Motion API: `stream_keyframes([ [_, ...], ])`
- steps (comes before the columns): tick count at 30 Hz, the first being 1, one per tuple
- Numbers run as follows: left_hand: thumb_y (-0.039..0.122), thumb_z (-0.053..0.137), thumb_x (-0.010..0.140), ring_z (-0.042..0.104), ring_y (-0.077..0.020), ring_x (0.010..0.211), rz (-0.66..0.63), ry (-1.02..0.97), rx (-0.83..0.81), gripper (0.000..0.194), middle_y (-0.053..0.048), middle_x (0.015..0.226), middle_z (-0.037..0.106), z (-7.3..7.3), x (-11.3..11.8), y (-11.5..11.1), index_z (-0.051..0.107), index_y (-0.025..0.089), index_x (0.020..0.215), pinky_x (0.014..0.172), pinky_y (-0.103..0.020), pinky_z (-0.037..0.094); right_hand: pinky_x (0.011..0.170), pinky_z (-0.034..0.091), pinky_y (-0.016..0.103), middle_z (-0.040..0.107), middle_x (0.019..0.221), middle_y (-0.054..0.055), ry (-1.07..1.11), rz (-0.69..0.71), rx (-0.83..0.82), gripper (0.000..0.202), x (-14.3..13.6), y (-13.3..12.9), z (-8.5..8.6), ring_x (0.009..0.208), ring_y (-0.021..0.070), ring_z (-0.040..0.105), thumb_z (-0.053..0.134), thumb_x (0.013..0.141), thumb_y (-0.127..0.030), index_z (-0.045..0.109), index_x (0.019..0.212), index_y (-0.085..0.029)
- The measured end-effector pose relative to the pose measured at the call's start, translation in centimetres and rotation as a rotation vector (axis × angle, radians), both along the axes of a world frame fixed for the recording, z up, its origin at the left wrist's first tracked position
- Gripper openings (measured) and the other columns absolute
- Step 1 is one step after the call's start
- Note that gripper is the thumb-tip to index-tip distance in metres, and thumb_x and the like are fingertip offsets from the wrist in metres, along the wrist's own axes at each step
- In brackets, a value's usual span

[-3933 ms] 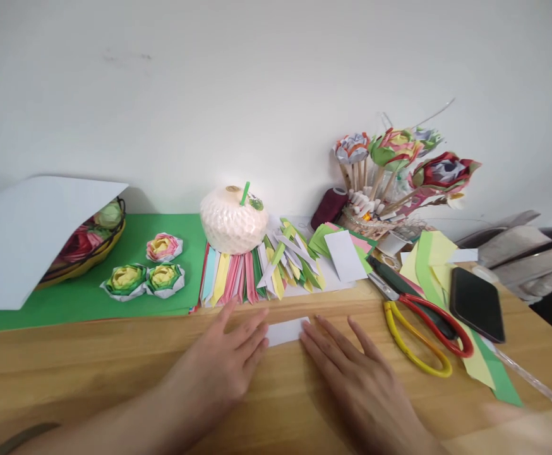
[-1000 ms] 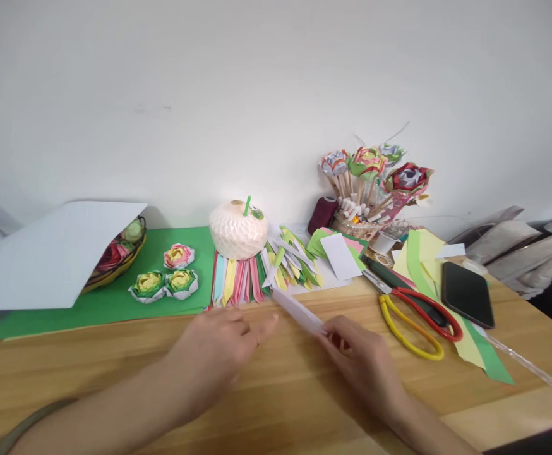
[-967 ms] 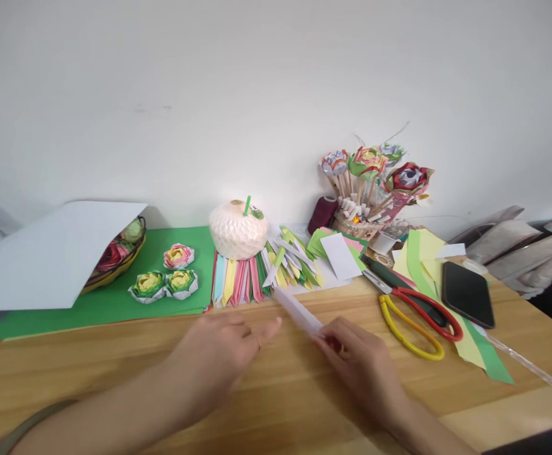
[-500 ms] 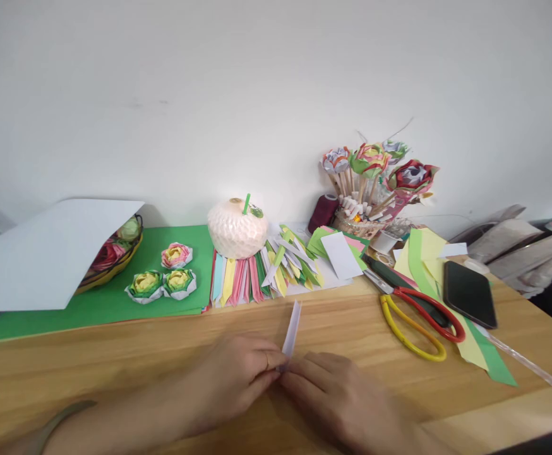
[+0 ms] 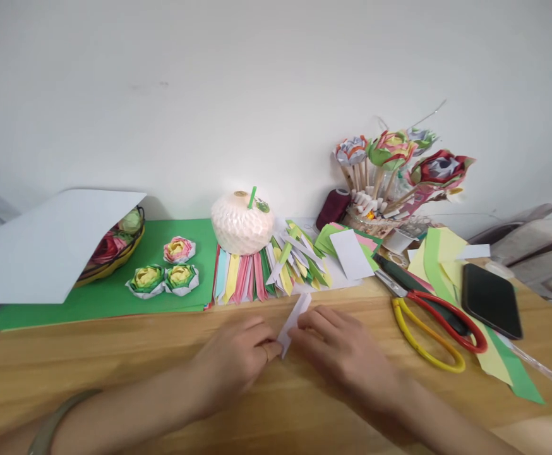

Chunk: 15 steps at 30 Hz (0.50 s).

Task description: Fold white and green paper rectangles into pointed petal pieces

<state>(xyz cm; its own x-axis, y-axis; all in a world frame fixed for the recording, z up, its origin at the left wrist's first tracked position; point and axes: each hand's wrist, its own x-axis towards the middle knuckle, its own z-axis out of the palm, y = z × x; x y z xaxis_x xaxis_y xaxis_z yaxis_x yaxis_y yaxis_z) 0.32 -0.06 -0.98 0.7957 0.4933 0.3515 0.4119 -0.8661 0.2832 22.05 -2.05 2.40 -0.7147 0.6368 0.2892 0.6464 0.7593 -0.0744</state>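
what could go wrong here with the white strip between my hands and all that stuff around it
1. The folded white paper strip is pinched only at its near end by the left hand and right hand; uneven pressure could skew the crease.
2. The row of folded coloured strips lies just beyond its far tip, so a push forward might scatter them.
3. The scissors lie open close to the right hand; a sideways sweep could catch them.

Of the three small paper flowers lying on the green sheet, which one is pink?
The pink paper flower, lying alone behind the other two. Those two flowers sit side by side in front, with green outer petals.
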Motion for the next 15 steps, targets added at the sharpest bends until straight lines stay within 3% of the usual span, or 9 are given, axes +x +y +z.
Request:
stream_keyframes([
  [4, 0.014, 0.029, 0.098, 0.051, -0.0158, 0.071, 0.014, -0.029, 0.031, 0.037, -0.004, 0.081, 0.062, -0.2, 0.0, 0.3, 0.065, 0.013, 0.090, 0.064, -0.025, 0.045, 0.064, 0.037, 0.030, 0.060, 0.087, 0.006, 0.010, 0.079, 0.037, 0.032, 0.3, 0.6, -0.9, 0.076, 0.0176, 0.048, 0.031, 0.098, -0.015, 0.060, 0.084, -0.015],
  [7, 0.016, 0.030, 0.098, 0.050, -0.0158, 0.069, 0.023, -0.044, 0.026, 0.037, -0.004, 0.078, 0.062, 0.0, 0.1, 0.4, 0.065, 0.014, 0.086, 0.061, -0.026, 0.043, 0.062, 0.035, 0.030, 0.060, 0.078, 0.005, 0.047, 0.106, 0.013, 0.026, 0.5, 0.7, -1.7, 0.072, 0.0172, 0.047, 0.037, 0.095, -0.015, 0.061, 0.084, -0.015],
  [15, 0.017, 0.032, 0.099, 0.051, -0.0144, 0.069, 0.031, -0.102, 0.007, 0.036, -0.002, 0.076, 0.062, 0.0, 0.2, 0.2, 0.064, 0.015, 0.081, 0.060, -0.024, 0.039, 0.067, 0.037, 0.030, 0.062, 0.085, 0.004, 0.221, 0.047, -0.306, 0.010, 0.9, 0.6, -2.2, 0.079, 0.0170, 0.051, 0.054, 0.089, -0.024, 0.062, 0.089, -0.019],
])
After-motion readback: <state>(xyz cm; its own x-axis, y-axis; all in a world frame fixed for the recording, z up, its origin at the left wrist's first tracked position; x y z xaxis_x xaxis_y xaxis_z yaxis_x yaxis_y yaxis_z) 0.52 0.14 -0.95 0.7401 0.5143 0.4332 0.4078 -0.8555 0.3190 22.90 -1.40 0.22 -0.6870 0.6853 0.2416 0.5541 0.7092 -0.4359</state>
